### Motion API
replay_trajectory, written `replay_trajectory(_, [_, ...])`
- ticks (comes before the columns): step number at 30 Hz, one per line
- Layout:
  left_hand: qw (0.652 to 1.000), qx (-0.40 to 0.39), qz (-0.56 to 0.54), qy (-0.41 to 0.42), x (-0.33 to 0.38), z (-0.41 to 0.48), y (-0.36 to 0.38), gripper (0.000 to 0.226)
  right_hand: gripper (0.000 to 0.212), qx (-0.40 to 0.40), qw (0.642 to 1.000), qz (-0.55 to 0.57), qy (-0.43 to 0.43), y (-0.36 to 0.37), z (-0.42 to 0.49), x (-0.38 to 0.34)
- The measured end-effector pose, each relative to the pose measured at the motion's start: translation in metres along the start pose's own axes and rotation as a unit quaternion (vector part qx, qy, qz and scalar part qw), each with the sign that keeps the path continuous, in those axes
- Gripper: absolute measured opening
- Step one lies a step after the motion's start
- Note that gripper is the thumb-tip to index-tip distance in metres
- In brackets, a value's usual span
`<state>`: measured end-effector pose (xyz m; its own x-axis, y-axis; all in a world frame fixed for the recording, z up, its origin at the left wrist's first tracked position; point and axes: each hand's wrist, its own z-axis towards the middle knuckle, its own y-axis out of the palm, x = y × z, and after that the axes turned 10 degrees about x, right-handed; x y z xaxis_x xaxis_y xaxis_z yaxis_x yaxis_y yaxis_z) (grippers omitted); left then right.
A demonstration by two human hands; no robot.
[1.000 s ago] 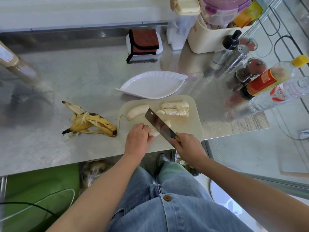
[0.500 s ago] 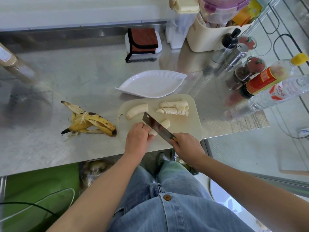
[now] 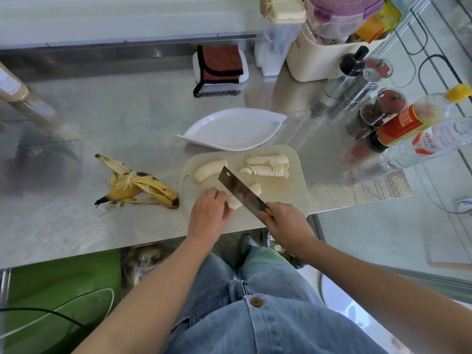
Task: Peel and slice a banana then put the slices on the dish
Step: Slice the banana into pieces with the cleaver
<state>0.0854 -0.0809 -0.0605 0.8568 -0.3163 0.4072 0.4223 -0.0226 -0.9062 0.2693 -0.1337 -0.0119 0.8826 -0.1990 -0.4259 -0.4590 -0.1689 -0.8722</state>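
A person stands at a steel counter [image 3: 127, 118], in blue jeans, with both bare arms reaching forward. Near the front edge of the counter lies a pale cutting board [image 3: 286, 192], and just behind its far edge stands a white leaf-shaped dish [image 3: 229, 131]. To the left of the board, on the bare steel, lies the banana peel [image 3: 138, 186], spread open, yellow with dark spots.

The right hand [image 3: 287, 226] is closed firmly around the handle of a broad knife [image 3: 242, 190]; only a little of the handle shows at the fingers. The blade runs slantwise from this hand up and to the left, across the near part of the board. The left hand [image 3: 208, 215] has its fingers curled downward, and the fingertips press on the left end of a peeled banana piece [image 3: 235, 202] to hold it on the board. The blade crosses over the middle of this piece and hides it, so I cannot tell how deep the edge has gone.

Farther on the board lies an uncut banana half [image 3: 209, 170], and to its right two rows of thin slices [image 3: 268, 166], close together and leaning on each other.
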Motion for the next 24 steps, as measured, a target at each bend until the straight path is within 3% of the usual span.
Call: replay_trajectory(24, [1.000,0.003,-0.003,-0.004,0.001,0.005,0.003,0.024,0.030,-0.026,0.999,-0.016,0.013,0.012,0.006,-0.003])
